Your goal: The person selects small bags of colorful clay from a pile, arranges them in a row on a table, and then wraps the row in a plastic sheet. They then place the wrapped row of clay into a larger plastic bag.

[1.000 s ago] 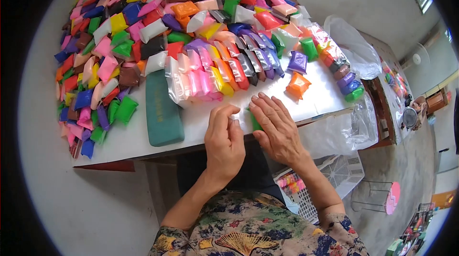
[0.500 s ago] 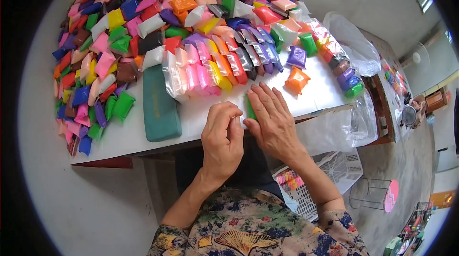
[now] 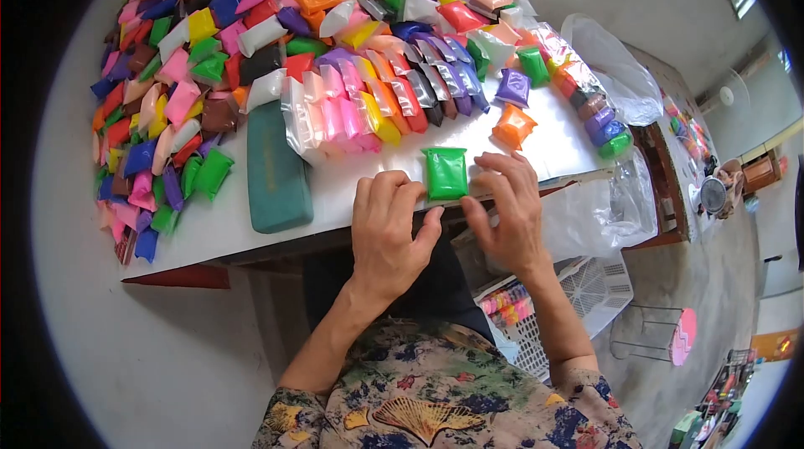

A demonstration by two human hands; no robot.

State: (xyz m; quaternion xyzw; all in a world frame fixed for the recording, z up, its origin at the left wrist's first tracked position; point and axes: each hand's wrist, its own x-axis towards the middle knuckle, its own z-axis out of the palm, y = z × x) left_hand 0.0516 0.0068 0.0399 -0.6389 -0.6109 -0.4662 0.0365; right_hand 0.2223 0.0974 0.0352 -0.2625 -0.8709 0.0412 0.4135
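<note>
A green packet (image 3: 445, 173) lies flat at the table's front edge, between my two hands. My left hand (image 3: 389, 227) is just left of it, fingers bent and apart from the thumb, with nothing visible in it. To the right, my right hand (image 3: 508, 213) has its fingers spread beside the packet and holds nothing. Beyond are an orange packet (image 3: 513, 126) and a purple packet (image 3: 512, 88). Left of these stands a row of packets (image 3: 368, 105) in several colours, next to a teal case (image 3: 278, 168).
A large heap of coloured packets (image 3: 201, 26) covers the table's back and left. A filled clear bag (image 3: 591, 105) lies at the right edge, with plastic sheeting (image 3: 615, 72) beyond. Below are a white basket (image 3: 599, 290) and a pink stool (image 3: 684, 337).
My right hand has lifted off the green packet and moved right, uncovering it. My left hand has opened from a pinch and come down beside the packet.
</note>
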